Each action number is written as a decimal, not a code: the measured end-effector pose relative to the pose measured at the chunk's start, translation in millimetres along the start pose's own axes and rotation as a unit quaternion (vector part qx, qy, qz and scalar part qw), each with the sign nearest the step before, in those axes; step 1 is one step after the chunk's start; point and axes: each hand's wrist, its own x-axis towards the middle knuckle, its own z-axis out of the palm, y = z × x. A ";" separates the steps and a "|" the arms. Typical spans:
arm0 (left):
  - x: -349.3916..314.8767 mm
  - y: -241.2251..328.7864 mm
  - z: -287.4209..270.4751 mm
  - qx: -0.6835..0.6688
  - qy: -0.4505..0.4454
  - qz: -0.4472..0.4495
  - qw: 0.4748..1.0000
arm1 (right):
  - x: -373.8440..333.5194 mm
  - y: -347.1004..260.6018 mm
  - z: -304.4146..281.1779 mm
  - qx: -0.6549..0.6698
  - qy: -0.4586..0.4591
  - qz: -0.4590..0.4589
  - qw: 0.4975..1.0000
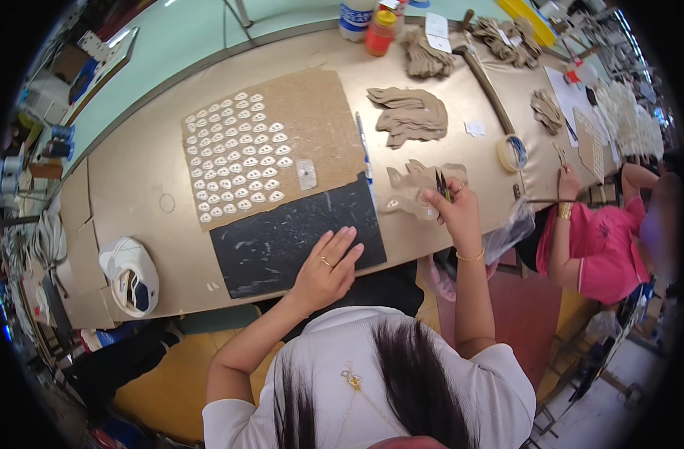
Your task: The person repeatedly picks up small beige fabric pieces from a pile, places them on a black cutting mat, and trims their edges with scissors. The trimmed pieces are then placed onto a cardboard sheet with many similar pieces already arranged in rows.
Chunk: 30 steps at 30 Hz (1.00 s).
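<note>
My left hand (328,266) lies with its fingers stretched out on the black mat (282,239), holding nothing. In my right hand (459,213) is a pair of small dark thread snips (441,185), its two points facing away from me. Under and beside that hand lie thin translucent cut pieces (405,198). Left of them, rows of small white oval pieces with dark marks (230,142) cover part of a brown board (319,97). A small clear piece (306,173) rests on the board, close to the mat's far edge.
Stacks of brown cut pieces (408,116) lie beyond my right hand, near a hammer (484,82) and a tape roll (511,152). A red jar with a yellow lid (381,34) stands at the back. A white cap-shaped container (130,277) sits left. At right works a person in pink (600,251).
</note>
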 end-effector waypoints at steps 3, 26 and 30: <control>8.4 33.5 33.9 -0.005 0.013 -0.005 1.000 | -9.1 -6.9 -55.1 -0.081 0.001 0.005 0.997; 6.9 9.0 -16.8 0.060 0.072 -0.120 0.988 | 33.7 -19.1 -9.8 -0.228 0.120 -0.126 0.958; -7.6 -2.5 -27.0 0.141 0.070 -0.171 0.973 | 28.4 -54.3 75.5 -0.250 -0.056 -0.307 0.917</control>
